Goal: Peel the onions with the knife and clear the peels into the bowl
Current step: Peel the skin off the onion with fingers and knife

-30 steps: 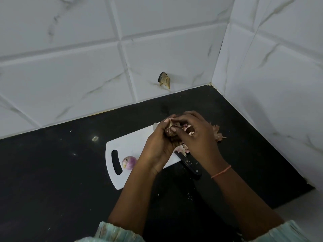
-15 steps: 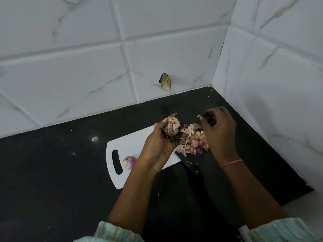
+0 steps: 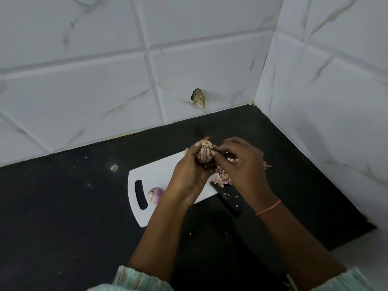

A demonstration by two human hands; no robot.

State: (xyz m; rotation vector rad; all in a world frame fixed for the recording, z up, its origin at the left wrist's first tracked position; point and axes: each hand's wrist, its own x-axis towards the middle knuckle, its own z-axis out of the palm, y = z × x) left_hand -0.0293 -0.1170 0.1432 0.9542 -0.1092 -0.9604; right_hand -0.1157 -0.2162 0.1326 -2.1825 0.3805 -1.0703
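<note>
My left hand (image 3: 189,175) grips a small half-peeled onion (image 3: 204,153) above the white cutting board (image 3: 155,171). My right hand (image 3: 241,164) pinches a flap of papery skin at the top of that onion. A peeled purple onion (image 3: 155,194) lies on the board beside its handle slot. Under my hands sits a pile of pink peels (image 3: 222,178), partly hidden. The black-handled knife (image 3: 227,197) lies at the board's right edge, its blade under the peels. No bowl is in view.
The board rests on a black counter (image 3: 73,217) in a corner of white marbled tile walls (image 3: 105,80). A chipped hole (image 3: 198,97) marks the back wall. Small peel crumbs (image 3: 227,235) dot the counter near me. Pale counter lies at the right (image 3: 367,248).
My right hand swung out to the right to drop a peel on the pile, then came back to the onion and now pinches its skin. The left hand stayed put.
</note>
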